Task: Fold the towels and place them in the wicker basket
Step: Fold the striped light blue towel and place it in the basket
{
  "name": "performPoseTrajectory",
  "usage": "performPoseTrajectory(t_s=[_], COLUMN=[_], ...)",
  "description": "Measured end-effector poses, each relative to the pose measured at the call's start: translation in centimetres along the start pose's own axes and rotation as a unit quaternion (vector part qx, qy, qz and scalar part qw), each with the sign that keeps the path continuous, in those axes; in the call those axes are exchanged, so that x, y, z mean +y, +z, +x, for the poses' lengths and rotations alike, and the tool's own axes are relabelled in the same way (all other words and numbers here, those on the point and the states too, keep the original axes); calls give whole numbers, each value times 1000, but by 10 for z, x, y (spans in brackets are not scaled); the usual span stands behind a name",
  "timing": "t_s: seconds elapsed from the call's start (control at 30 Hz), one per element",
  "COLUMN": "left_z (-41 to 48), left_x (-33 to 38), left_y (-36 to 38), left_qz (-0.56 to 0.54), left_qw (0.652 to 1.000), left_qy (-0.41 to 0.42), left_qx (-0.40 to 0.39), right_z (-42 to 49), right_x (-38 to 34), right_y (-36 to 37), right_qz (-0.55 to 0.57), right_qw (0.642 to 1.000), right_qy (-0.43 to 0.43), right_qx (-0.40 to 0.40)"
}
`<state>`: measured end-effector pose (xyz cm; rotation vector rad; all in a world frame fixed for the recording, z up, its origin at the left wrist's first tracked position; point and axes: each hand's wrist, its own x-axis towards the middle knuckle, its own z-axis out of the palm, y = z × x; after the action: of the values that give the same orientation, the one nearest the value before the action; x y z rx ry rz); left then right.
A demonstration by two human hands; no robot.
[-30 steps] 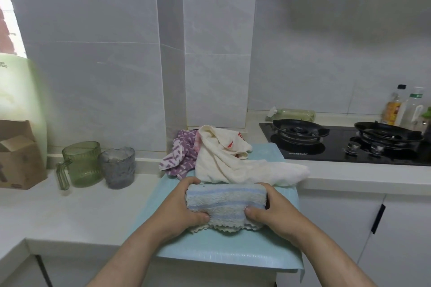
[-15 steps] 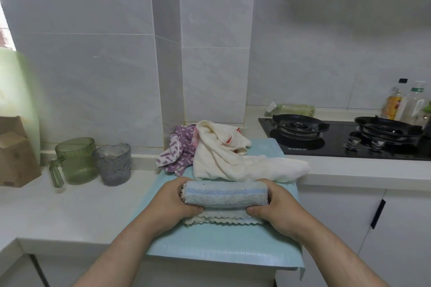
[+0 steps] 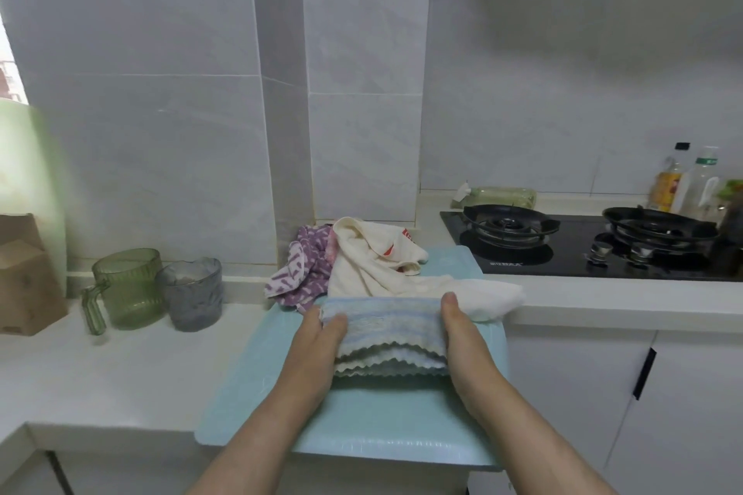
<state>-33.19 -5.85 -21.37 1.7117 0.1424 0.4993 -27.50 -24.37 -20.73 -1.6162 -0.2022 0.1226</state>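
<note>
Between left hand [image 3: 317, 342] and right hand [image 3: 463, 334] lies the gripped striped towel [image 3: 388, 323].

Bright daylight enters from the blown-out window [image 3: 7, 64] at the far left, spreading a hazy green glare beside it. The tiled wall [image 3: 563, 72] to the right is dimmer, with a soft shadow high up. Edges bow from the wide lens. The far bottles [image 3: 683, 181] look blurred.

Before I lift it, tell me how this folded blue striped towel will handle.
The blue striped towel is soft cloth in loose layers, scalloped edges fanned out, so it will likely sag and unfold unless gripped at both ends, where the left hand and right hand hold it. It looks light; its nap probably resists slipping.
</note>
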Motion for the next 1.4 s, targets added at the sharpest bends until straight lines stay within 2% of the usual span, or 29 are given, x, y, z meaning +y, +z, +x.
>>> performPoseTrajectory(t_s=[0.07, 0.13, 0.33, 0.67, 1.03, 1.4], left_z=[2, 7, 18, 25, 24, 20], left_x=[0, 0, -9, -10, -16, -8], left_y=[3, 3, 2, 4, 2, 4], left_qz=[57, 112, 147, 185, 219, 212], left_qw=[997, 989, 981, 976, 966, 968], left_qy=[30, 58, 66, 21, 37, -45], left_qx=[51, 81, 111, 117, 136, 123], right_z=[2, 1, 6, 10, 16, 18], right_x=[-3, -4, 6, 5, 12, 7], right_y=[6, 6, 1, 2, -2, -2], right_qz=[-107, -159, -182, -197, -201, -194], right_qw=[992, 980, 969, 969, 969, 978], right_qy=[-36, -74, -127, -108, -101, -25], right_qx=[58, 97, 111, 104, 104, 75])
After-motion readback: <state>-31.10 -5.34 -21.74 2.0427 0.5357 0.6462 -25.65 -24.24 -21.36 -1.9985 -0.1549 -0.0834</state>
